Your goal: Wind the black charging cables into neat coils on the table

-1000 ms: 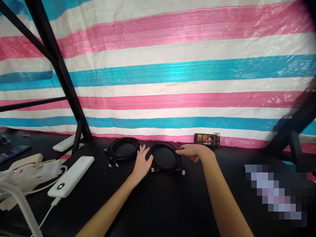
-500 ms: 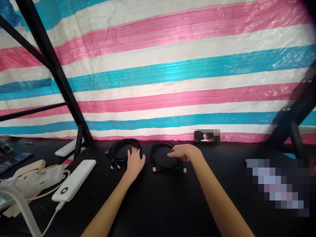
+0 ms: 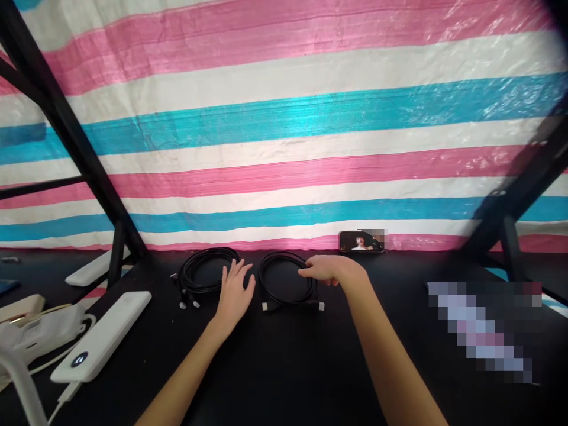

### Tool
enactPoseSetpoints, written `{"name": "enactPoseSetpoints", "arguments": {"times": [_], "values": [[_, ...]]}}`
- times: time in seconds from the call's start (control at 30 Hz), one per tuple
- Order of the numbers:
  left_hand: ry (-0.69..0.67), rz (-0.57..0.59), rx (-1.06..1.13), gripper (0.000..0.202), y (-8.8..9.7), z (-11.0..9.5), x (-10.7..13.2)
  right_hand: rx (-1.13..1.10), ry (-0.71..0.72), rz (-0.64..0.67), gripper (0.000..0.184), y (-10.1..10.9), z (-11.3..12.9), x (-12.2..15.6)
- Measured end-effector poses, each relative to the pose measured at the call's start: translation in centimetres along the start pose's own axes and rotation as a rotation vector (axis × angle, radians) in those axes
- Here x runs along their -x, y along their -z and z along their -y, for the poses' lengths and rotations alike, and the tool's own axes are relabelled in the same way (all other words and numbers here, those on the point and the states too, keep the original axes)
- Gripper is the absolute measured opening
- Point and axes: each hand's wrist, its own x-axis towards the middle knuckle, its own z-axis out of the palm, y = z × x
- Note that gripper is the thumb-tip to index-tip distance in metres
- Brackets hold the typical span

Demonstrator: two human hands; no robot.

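Note:
Two black cables lie coiled side by side on the black tabletop. Over the right edge of the left coiled cable (image 3: pixel 184 269) is my left hand (image 3: pixel 235 294), fingers spread and holding nothing. Its plug ends point toward me. The right coiled cable (image 3: pixel 261 275) has a pale-tipped plug at each side of its near edge. My right hand (image 3: pixel 331 269) hovers at that coil's right edge, palm down. Its thumb and forefinger stretch left, the other fingers are loosely bent and partly hidden, and no cable shows in its grasp.
A phone (image 3: pixel 348 241) leans against the striped sheet (image 3: pixel 284 139) at the back. At left are a white power bank (image 3: pixel 106 331) with a cable, another white slab (image 3: pixel 91 269) and a power strip (image 3: pixel 48 334). Black frame legs (image 3: pixel 100 198) rise on both sides. A blurred-out item (image 3: pixel 479 328) lies right.
The view has shifted slightly right. Both hands have moved a little rightward relative to the coils, which stay where they lay.

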Motion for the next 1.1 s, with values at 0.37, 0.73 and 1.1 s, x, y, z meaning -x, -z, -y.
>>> {"name": "enactPoseSetpoints", "arguments": {"times": [0.37, 0.73, 1.1], "values": [[0.145, 0.053, -0.121, 0.044, 0.1, 1.2, -0.2, 0.065, 0.026, 0.043, 0.058, -0.9, 2.2, 0.4], [0.112, 0.126, -0.278, 0.040, 0.0, 0.2, 0.5, 0.170, 0.108, 0.231, 0.089, -1.8, 4.6, 0.3], [0.099, 0.054, -0.211, 0.031, -0.1, 0.2, 0.6, 0.232, 0.142, 0.202, 0.083, -2.7, 6.0, 0.1]]}}
